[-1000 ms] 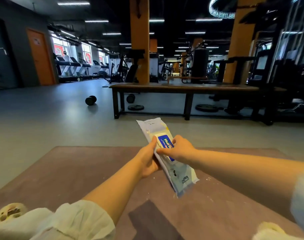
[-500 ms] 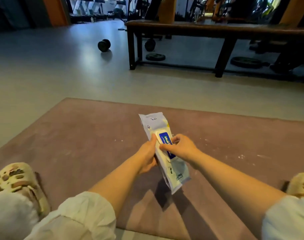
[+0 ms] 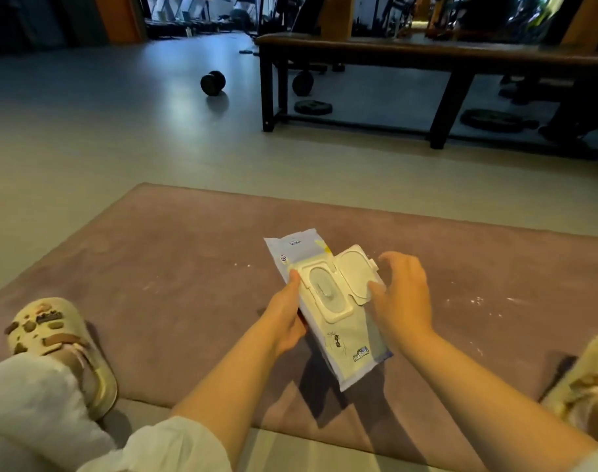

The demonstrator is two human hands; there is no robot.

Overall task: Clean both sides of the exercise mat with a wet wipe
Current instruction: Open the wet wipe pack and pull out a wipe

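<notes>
- Exercise mat, dusty mauve, is laid flat on the pale gym floor and fills the lower half of the frame; white specks are scattered across it, thickest toward the right edge of the picture.
- At centre frame a pack of wet wipes is held just above the mat, tilted so that its dispenser faces the camera.
- The pack is gripped along its left edge by the left hand, thumb on top and fingers curled beneath, apparently to steady it.
- The plastic flip lid is swung open to the right, and the oval opening beneath it is exposed; no wipe can be seen drawn out.
- The right hand is poised beside the open lid with fingers loosely spread and nothing held; the thumb lies close to the lid's edge, though contact cannot be confirmed.
- It is judged that a wipe is about to be pulled, so cleaning of either side is not yet begun.
- Pale slippers with dark charms are seen at lower left and lower right, placed on the mat's near corners; white trouser legs are visible along the bottom edge.
- In the upper part of the frame a dumbbell rests on the floor, with a long dark-framed bench and weight plates beneath it at upper right.
</notes>
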